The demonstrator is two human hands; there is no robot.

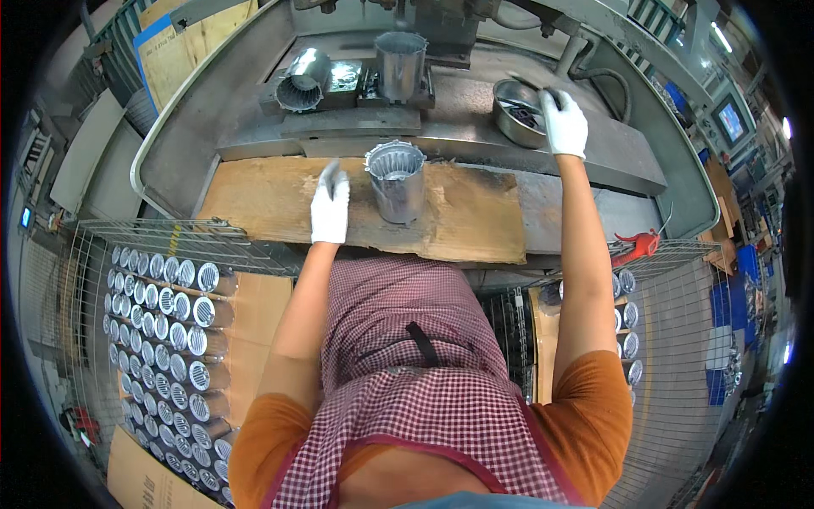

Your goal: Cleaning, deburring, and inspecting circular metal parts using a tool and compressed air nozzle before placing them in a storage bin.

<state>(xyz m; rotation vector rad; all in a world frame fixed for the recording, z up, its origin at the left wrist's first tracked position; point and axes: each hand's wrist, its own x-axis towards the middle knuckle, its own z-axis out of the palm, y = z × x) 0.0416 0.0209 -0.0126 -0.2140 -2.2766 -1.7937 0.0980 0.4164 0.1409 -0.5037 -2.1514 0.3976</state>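
Observation:
A grey metal cylinder [398,191] with a ribbed inside and a notched rim stands upright on a stained brown board. Beside it on the left is my left hand [330,208], in a white glove, fingers stretched out and nothing in them. At the far right my right hand [565,127], gloved the same, reaches over the right rim of a round metal bowl [519,131]. Its fingers look spread. Dark small pieces or tools [523,114] lie in the bowl, and a dark stick-like thing [526,82] ends near those fingertips; contact is unclear.
On the machine bed behind the board [475,212], one cylinder [401,64] stands upright and another [305,78] lies tilted on fixtures. Wire carts flank me, with many cylinders [203,312] stacked at left and several [629,316] at right. A red-handled tool [638,246] hangs at the right cart's edge.

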